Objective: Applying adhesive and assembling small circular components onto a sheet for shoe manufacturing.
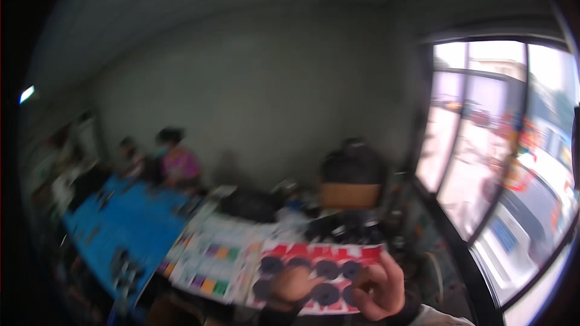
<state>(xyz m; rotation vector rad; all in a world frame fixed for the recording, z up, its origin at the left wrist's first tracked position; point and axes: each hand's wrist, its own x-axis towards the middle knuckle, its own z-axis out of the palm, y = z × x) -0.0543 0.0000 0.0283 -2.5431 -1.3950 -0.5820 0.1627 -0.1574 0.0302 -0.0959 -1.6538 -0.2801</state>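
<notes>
Several dark grey, flat round discs (327,294) with small centre holes lie in rows on a red and white printed sheet (370,255) at the near edge of the table. My left hand (293,284) is over the left part of these discs and hides some of them. Its thumb points right, but blur hides how its other fingers are set. Beside the rightmost discs, my right hand (383,287) is raised with its fingers curled in toward the thumb. Anything held between those fingertips is too blurred to make out.
Left of the discs are printed sheets (208,268) with coloured squares, then a blue table (136,223) with small dark items. A person (179,162) in pink sits at its far side. Behind the discs stand dark bags and a brown box (349,195). Windows (477,145) line the right.
</notes>
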